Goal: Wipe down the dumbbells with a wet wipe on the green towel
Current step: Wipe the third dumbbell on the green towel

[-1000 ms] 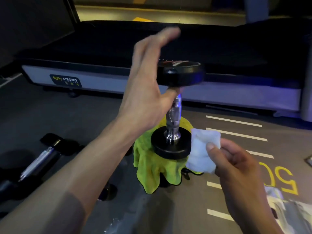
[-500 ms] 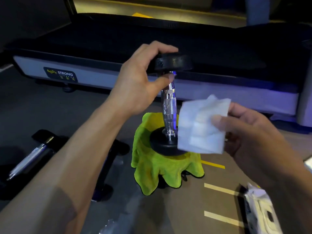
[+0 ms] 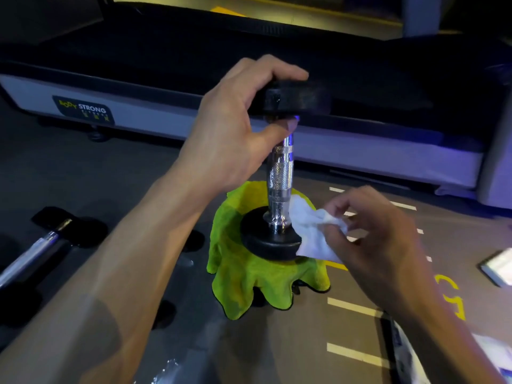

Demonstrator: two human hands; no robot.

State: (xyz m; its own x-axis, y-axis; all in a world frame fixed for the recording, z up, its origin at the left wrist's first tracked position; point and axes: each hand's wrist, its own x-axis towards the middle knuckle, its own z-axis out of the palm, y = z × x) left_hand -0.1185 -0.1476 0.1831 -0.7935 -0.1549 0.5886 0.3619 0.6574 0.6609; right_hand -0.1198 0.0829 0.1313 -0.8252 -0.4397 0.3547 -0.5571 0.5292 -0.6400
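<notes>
A dumbbell (image 3: 279, 173) with black end plates and a chrome knurled handle stands upright on a green towel (image 3: 249, 275) draped over a low object on the floor. My left hand (image 3: 235, 128) grips the upper black plate, fingers over its top and thumb under it. My right hand (image 3: 368, 234) pinches a white wet wipe (image 3: 307, 225), which touches the base of the handle and the right side of the lower plate.
A second dumbbell (image 3: 36, 245) lies on the floor at the left. A treadmill deck (image 3: 138, 115) labelled "STRONG" runs across the back. A wipe packet (image 3: 404, 353) lies at the lower right, and a bright flat object (image 3: 498, 267) at the right edge.
My left hand went from open beside the top plate to gripping it. My right hand moved the wipe down from mid-air onto the handle's base and lower plate.
</notes>
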